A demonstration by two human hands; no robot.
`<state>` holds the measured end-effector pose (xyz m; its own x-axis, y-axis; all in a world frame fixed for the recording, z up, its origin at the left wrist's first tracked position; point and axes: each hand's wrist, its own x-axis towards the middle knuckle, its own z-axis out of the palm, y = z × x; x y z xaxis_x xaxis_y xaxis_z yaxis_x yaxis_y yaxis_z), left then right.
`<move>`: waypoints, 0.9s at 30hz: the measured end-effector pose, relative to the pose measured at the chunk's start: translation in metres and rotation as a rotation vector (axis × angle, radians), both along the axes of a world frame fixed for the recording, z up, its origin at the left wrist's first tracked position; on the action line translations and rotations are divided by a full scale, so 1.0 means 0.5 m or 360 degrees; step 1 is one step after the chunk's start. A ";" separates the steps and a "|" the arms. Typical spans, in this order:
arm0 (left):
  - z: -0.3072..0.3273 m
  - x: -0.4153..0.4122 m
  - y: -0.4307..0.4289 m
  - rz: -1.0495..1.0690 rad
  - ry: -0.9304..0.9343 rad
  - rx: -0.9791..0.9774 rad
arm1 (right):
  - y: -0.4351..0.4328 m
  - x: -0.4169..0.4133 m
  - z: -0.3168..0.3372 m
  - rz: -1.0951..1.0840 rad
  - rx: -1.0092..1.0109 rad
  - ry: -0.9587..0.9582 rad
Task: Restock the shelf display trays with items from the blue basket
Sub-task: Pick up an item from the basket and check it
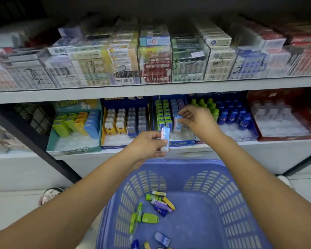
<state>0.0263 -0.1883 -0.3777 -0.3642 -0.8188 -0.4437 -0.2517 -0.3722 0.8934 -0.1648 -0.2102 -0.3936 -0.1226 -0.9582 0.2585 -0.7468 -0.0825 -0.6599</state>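
Note:
My left hand (147,144) grips a light-blue eraser pack (165,139) upright, just in front of the lower shelf's edge. My right hand (196,117) pinches a second light-blue pack (178,123) over the blue display tray (181,143), beside rows of green packs (162,114). Below my arms sits the blue basket (223,177), holding several small loose items (160,205) in green, purple, yellow and blue.
On the lower shelf, a teal tray (74,150) of coloured cases stands at the left, then a tray of bear-shaped items (115,124). Small green and blue bottles (230,114) and a red tray (285,137) stand at the right. Clear boxes of packs fill the upper shelf (151,92).

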 end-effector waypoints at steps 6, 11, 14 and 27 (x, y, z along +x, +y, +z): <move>-0.009 0.001 -0.004 0.0038 0.0017 -0.0010 | -0.022 -0.006 0.010 0.0069 0.0114 -0.0097; -0.018 0.005 -0.011 0.0080 0.0016 -0.0026 | -0.026 -0.007 -0.003 0.0076 0.0133 -0.0030; -0.022 0.007 -0.015 0.0121 0.0041 -0.0054 | -0.021 -0.004 -0.019 0.0034 0.0054 0.0100; -0.017 -0.008 -0.010 0.0111 0.0240 -0.0405 | 0.071 0.057 0.019 0.0294 0.0115 -0.0783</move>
<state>0.0223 -0.1931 -0.3860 -0.3492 -0.9222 -0.1661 -0.0904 -0.1433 0.9855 -0.1363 -0.1747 -0.3841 -0.0403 -0.9885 0.1457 -0.3249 -0.1250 -0.9375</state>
